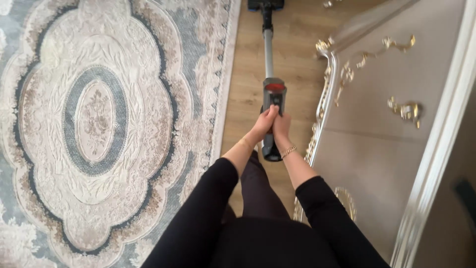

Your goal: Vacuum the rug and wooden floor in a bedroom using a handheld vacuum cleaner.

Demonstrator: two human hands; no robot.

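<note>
**Me:** Vacuum cleaner, a grey cordless stick one with a red-topped motor body (273, 99), is in both my hands, straight ahead of me at twelve o'clock. Its slim metal tube (268, 49) runs away from me up to the dark floor head (266, 4), which sits at the top edge of view on the light wooden plank floor (248, 89).

**Other:** How are your hands set on it?

**Me:** My left hand (264, 125) is closed around the handle from the left, thumb lying up along the body. My right hand (281, 128) is closed on the same handle from the right, touching the left. Both grip the vacuum cleaner; the lower dark end of its body shows just beneath my wrists.

**Other:** Anything on your arms?

**Me:** Long black sleeves (208, 198), pushed back from the forearms, and a thin gold chain bracelet (288, 151) on my right wrist.

**Other:** What lies around you?

**Me:** At nine o'clock, a large pale beige and grey-blue patterned rug with an oval medallion (94, 124); its edge runs just beside the strip of bare floor that the tube lies over. At three o'clock, a cream-coloured cabinet with a silver frame and gold ornaments (386, 124), close beside my right arm. The vacuum cleaner is between the two, over the wood, touching neither that I can see.
</note>
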